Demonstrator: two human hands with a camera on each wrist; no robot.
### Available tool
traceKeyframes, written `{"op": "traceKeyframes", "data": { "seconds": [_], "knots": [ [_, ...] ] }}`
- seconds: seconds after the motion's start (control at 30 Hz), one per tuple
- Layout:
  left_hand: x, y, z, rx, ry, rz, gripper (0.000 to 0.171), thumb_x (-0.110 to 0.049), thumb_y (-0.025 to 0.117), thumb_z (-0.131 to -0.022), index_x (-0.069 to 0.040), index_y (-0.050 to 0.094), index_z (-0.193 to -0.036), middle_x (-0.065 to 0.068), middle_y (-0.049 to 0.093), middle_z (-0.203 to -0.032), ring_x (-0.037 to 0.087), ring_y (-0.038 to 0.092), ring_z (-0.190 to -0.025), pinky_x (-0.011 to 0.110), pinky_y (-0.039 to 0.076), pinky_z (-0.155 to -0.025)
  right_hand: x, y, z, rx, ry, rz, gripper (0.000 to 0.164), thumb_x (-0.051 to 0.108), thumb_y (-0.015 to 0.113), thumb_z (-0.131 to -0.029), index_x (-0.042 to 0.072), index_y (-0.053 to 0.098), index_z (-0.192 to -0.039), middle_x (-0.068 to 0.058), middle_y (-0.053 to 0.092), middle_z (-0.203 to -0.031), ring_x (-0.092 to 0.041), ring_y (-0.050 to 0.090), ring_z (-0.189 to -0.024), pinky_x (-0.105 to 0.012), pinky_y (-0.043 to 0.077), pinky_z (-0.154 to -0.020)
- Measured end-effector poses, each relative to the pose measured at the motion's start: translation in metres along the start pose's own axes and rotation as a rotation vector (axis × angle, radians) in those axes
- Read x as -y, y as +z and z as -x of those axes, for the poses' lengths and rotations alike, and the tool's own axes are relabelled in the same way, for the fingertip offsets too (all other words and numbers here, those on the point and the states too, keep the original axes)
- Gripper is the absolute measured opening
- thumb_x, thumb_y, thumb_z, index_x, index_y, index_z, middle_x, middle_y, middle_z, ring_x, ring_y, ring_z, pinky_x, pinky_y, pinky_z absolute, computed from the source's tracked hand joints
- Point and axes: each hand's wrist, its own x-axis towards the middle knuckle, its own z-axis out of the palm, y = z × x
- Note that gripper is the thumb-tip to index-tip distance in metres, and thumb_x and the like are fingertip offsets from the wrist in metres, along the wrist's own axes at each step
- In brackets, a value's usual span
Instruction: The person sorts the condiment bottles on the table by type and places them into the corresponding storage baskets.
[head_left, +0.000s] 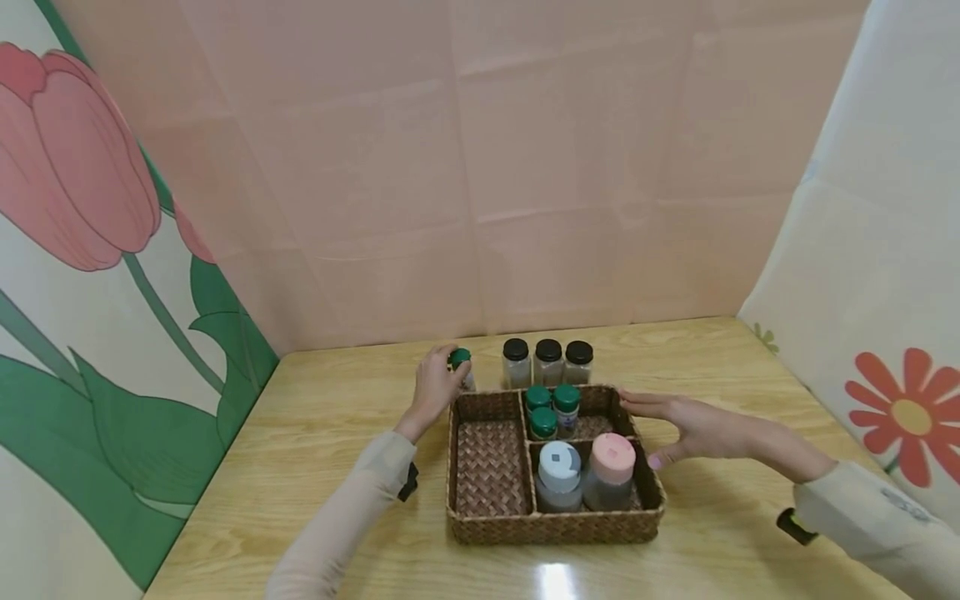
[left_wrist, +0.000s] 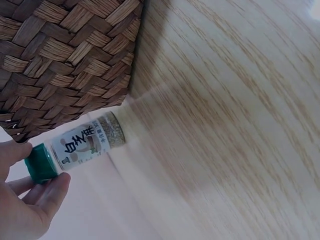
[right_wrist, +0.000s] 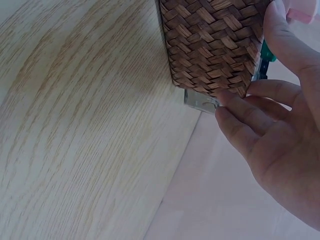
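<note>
My left hand (head_left: 437, 385) pinches the green cap of a small spice jar (left_wrist: 86, 143) behind the far left corner of a brown woven basket (head_left: 555, 527). In the left wrist view the jar has a white label and pale seeds at its bottom. My right hand (head_left: 693, 427) touches the basket's right side, its fingers (right_wrist: 243, 116) at the far corner and its thumb near the rim. Several green-capped jars (head_left: 543, 422) stand in the basket's far right compartment. A white-lidded jar (head_left: 559, 475) and a pink-lidded jar (head_left: 611, 471) stand in the near right one.
Three black-capped clear jars (head_left: 548, 363) stand in a row on the table behind the basket. The wood-grain table (head_left: 322, 433) meets a pink cloth backdrop (head_left: 465, 183) at the back, with printed panels at both sides. The basket's left compartment (head_left: 491, 468) shows its woven floor.
</note>
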Motion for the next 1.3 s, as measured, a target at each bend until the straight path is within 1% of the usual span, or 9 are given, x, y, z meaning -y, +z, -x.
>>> {"op": "traceKeyframes", "data": {
  "seconds": [0.23, 0.37, 0.57, 0.73, 0.87, 0.97, 1.07, 1.17, 1.3],
  "knots": [
    [0.002, -0.001, 0.001, 0.001, 0.028, 0.003, 0.038, -0.017, 0.067, -0.097, 0.006, 0.062, -0.127, 0.023, 0.063, -0.118, 0.031, 0.065, -0.095, 0.04, 0.058, -0.074, 0.0, 0.001, -0.001, -0.004, -0.008, 0.011, 0.096, 0.054, 0.07, -0.082, -0.009, 0.039, -0.147, -0.028, 0.027, -0.155, -0.049, 0.033, -0.136, -0.065, 0.037, -0.1],
    [0.003, -0.001, 0.002, 0.001, 0.035, 0.015, 0.037, -0.014, 0.068, -0.096, 0.006, 0.063, -0.126, 0.024, 0.063, -0.118, 0.032, 0.065, -0.094, 0.04, 0.058, -0.072, 0.0, 0.002, -0.001, -0.001, -0.01, 0.014, 0.096, 0.054, 0.07, -0.082, -0.009, 0.039, -0.147, -0.028, 0.027, -0.155, -0.05, 0.033, -0.136, -0.066, 0.037, -0.1],
    [0.001, -0.004, 0.003, 0.009, 0.018, 0.012, 0.038, -0.017, 0.067, -0.097, 0.005, 0.063, -0.127, 0.023, 0.063, -0.119, 0.031, 0.066, -0.095, 0.038, 0.058, -0.072, 0.001, 0.002, -0.001, -0.006, -0.014, 0.015, 0.095, 0.053, 0.071, -0.082, -0.01, 0.039, -0.146, -0.029, 0.026, -0.155, -0.051, 0.032, -0.136, -0.067, 0.035, -0.101],
    [-0.002, -0.009, 0.0, -0.003, 0.006, 0.01, 0.038, -0.017, 0.068, -0.096, 0.005, 0.063, -0.127, 0.023, 0.064, -0.116, 0.03, 0.066, -0.093, 0.037, 0.058, -0.071, 0.001, 0.001, -0.001, -0.007, -0.016, 0.022, 0.096, 0.054, 0.07, -0.082, -0.011, 0.039, -0.145, -0.03, 0.027, -0.154, -0.05, 0.033, -0.135, -0.066, 0.035, -0.101],
    [-0.006, -0.014, -0.001, -0.01, 0.032, 0.0, 0.035, -0.016, 0.068, -0.096, 0.006, 0.065, -0.123, 0.022, 0.065, -0.109, 0.03, 0.065, -0.089, 0.037, 0.056, -0.068, 0.002, 0.0, 0.0, -0.011, -0.017, 0.024, 0.096, 0.053, 0.071, -0.082, -0.012, 0.039, -0.145, -0.031, 0.027, -0.154, -0.051, 0.033, -0.135, -0.066, 0.034, -0.102],
    [-0.007, -0.017, -0.002, -0.005, 0.052, 0.005, 0.029, -0.017, 0.068, -0.096, 0.004, 0.068, -0.117, 0.018, 0.066, -0.101, 0.028, 0.064, -0.085, 0.036, 0.054, -0.065, 0.002, 0.0, 0.0, -0.012, -0.016, 0.028, 0.096, 0.052, 0.071, -0.082, -0.012, 0.039, -0.145, -0.031, 0.027, -0.154, -0.051, 0.034, -0.134, -0.065, 0.034, -0.102],
    [-0.009, -0.02, -0.002, -0.008, 0.072, 0.01, 0.022, -0.017, 0.068, -0.096, 0.001, 0.07, -0.108, 0.014, 0.065, -0.095, 0.023, 0.062, -0.082, 0.034, 0.054, -0.065, 0.002, 0.0, 0.001, -0.007, -0.016, 0.032, 0.095, 0.051, 0.072, -0.082, -0.011, 0.039, -0.145, -0.031, 0.027, -0.154, -0.051, 0.034, -0.134, -0.064, 0.036, -0.101],
    [-0.01, -0.023, -0.002, -0.02, 0.093, 0.017, 0.019, -0.016, 0.069, -0.096, 0.0, 0.07, -0.104, 0.012, 0.065, -0.094, 0.022, 0.064, -0.083, 0.035, 0.056, -0.068, 0.002, 0.0, 0.0, 0.0, -0.014, 0.033, 0.094, 0.051, 0.072, -0.082, -0.01, 0.039, -0.146, -0.031, 0.027, -0.154, -0.05, 0.034, -0.135, -0.064, 0.038, -0.1],
    [-0.012, -0.025, -0.003, -0.039, 0.107, 0.03, 0.019, -0.014, 0.07, -0.095, 0.001, 0.071, -0.106, 0.013, 0.067, -0.096, 0.023, 0.066, -0.085, 0.036, 0.058, -0.071, 0.002, 0.0, 0.0, 0.006, -0.011, 0.031, 0.095, 0.051, 0.071, -0.082, -0.01, 0.038, -0.146, -0.03, 0.026, -0.155, -0.05, 0.034, -0.135, -0.063, 0.04, -0.1]
  ]
}}
